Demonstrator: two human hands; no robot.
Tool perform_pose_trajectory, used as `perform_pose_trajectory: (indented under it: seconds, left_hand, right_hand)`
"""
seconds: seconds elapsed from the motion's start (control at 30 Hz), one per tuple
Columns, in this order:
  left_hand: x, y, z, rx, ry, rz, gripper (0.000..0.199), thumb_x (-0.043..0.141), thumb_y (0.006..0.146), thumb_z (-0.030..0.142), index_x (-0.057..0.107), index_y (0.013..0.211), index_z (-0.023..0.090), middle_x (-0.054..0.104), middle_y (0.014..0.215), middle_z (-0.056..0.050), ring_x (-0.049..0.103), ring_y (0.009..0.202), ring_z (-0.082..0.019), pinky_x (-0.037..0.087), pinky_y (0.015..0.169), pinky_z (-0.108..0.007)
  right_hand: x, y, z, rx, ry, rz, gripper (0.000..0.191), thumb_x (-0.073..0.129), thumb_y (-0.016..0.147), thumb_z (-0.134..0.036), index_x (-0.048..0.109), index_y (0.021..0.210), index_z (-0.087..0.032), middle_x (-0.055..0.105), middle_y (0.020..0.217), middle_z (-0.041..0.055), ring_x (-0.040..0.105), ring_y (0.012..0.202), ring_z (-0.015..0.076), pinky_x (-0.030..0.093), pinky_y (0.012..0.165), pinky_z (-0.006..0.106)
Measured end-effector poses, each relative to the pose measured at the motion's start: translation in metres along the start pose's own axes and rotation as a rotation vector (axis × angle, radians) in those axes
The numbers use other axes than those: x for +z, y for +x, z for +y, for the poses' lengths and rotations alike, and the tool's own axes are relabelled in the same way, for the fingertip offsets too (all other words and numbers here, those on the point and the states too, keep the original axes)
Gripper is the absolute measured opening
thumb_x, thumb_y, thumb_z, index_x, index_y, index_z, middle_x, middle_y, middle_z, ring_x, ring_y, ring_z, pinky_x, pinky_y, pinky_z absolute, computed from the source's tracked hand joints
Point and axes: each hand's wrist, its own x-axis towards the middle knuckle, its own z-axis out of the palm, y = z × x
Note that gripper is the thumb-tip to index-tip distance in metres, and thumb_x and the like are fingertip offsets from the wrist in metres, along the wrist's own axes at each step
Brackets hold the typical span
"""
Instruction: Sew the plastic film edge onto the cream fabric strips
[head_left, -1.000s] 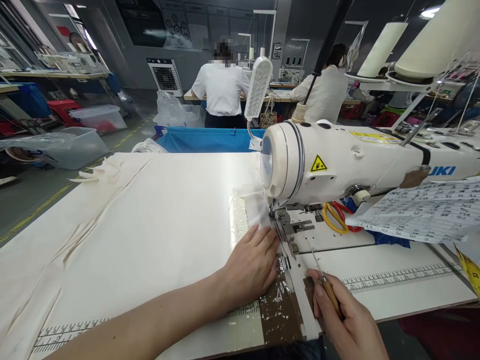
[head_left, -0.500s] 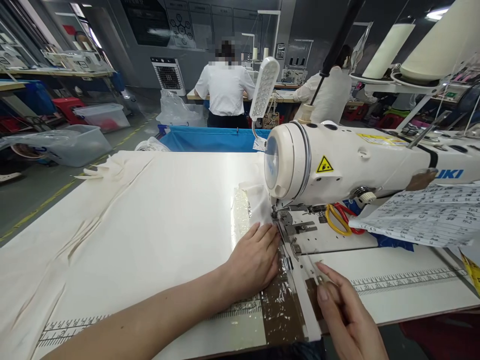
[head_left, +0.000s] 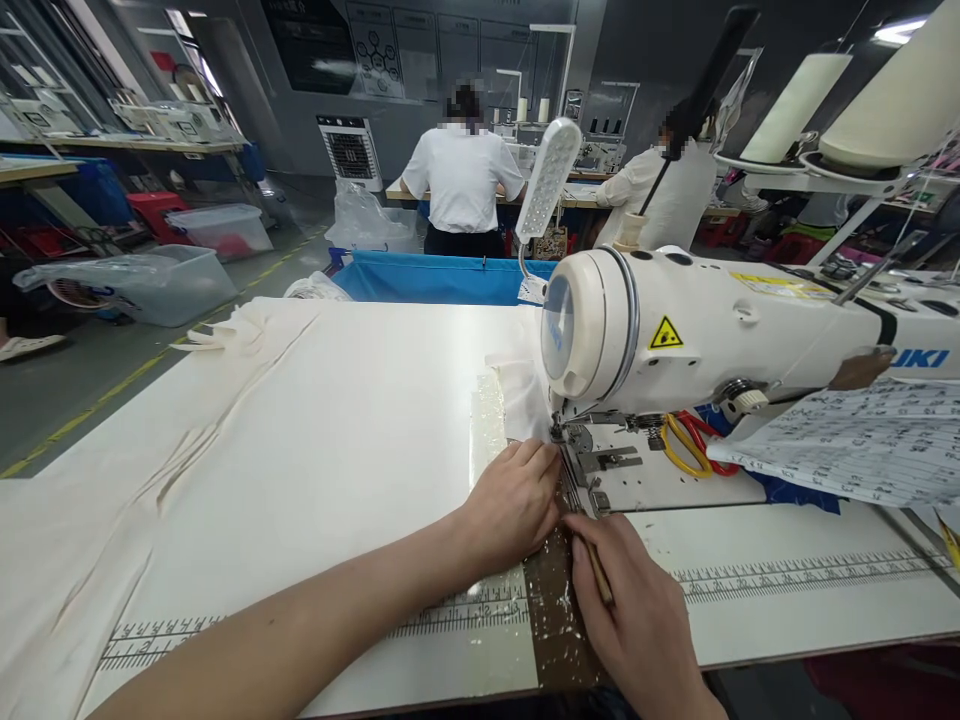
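My left hand (head_left: 514,505) rests beside the needle area of a white sewing machine (head_left: 697,330), fingers curled together over the end of a piece of white fabric (head_left: 525,400). That fabric runs under the machine's head; its part beneath my fingers is hidden. Closer to the front edge, my right hand (head_left: 637,600) is closed round a slim tool with a tan handle (head_left: 600,575). The tool points at the metal guide (head_left: 574,490) in front of the needle. Its tip is too small to make out, so I cannot tell its exact kind.
Yellow- and red-handled scissors (head_left: 686,445) lie behind the needle plate, near written paper sheets (head_left: 847,440). More cream fabric (head_left: 180,460) spreads along the table's left side. A printed ruler (head_left: 810,575) follows the front edge. Two people (head_left: 465,180) sit beyond a blue cloth bin (head_left: 420,277).
My right hand has moved left and forward to the guide, bringing the tool with it. The white strip hanging toward the front edge no longer shows there. My left hand's fingers are more curled.
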Motion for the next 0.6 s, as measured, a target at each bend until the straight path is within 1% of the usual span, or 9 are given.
perform_pose_trajectory:
  seconds: [0.1,0.17,0.33,0.43,0.5,0.6]
  left_hand:
    - [0.0,-0.001,0.0,0.0,-0.013,0.009,0.034,0.043,0.092,0.021,0.054,0.119,0.003,0.058,0.122,-0.017,0.054,0.11,-0.028,0.048,0.093,-0.041]
    - [0.001,-0.001,0.0,0.0,-0.021,0.016,0.033,0.043,0.092,0.02,0.054,0.119,0.004,0.058,0.122,-0.017,0.054,0.111,-0.028,0.049,0.093,-0.041]
    - [0.001,-0.001,0.0,-0.007,-0.038,0.018,0.031,0.045,0.09,0.017,0.053,0.118,0.006,0.057,0.122,-0.017,0.054,0.111,-0.028,0.049,0.092,-0.042]
    - [0.001,-0.001,-0.001,-0.025,-0.046,0.019,0.033,0.045,0.09,0.018,0.053,0.12,0.006,0.056,0.122,-0.016,0.053,0.109,-0.028,0.049,0.091,-0.042]
    - [0.001,0.0,-0.003,-0.037,-0.046,0.02,0.035,0.044,0.09,0.019,0.053,0.12,0.005,0.056,0.121,-0.016,0.053,0.108,-0.028,0.049,0.091,-0.042]
    - [0.002,0.002,-0.007,-0.035,-0.049,0.022,0.038,0.043,0.089,0.019,0.054,0.122,0.005,0.056,0.122,-0.016,0.052,0.109,-0.028,0.048,0.093,-0.042]
  right_hand:
    - [0.005,0.005,0.0,-0.046,-0.147,0.03,0.024,0.038,0.1,-0.022,0.055,0.116,-0.018,0.061,0.09,0.0063,0.064,0.062,0.017,0.047,0.047,0.025]
    - [0.007,0.006,0.0,-0.059,-0.206,0.036,0.026,0.037,0.1,-0.022,0.055,0.117,-0.017,0.061,0.091,0.0071,0.064,0.06,0.0169,0.045,0.044,0.025]
    - [0.007,0.006,0.0,-0.046,-0.292,-0.022,0.026,0.035,0.101,-0.023,0.054,0.118,-0.018,0.061,0.091,0.0055,0.063,0.058,0.0151,0.045,0.043,0.024]
    - [0.008,0.007,-0.002,-0.053,-0.366,-0.018,0.027,0.034,0.101,-0.022,0.055,0.116,-0.017,0.062,0.089,0.0053,0.065,0.058,0.0151,0.044,0.042,0.023]
    - [0.009,0.009,-0.004,-0.047,-0.43,-0.009,0.027,0.033,0.1,-0.02,0.056,0.114,-0.016,0.063,0.087,0.0054,0.064,0.054,0.0152,0.042,0.04,0.023]
    - [0.012,0.013,-0.008,-0.034,-0.526,-0.009,0.029,0.035,0.096,-0.016,0.058,0.115,-0.013,0.065,0.087,0.0076,0.063,0.051,0.0165,0.039,0.037,0.025]
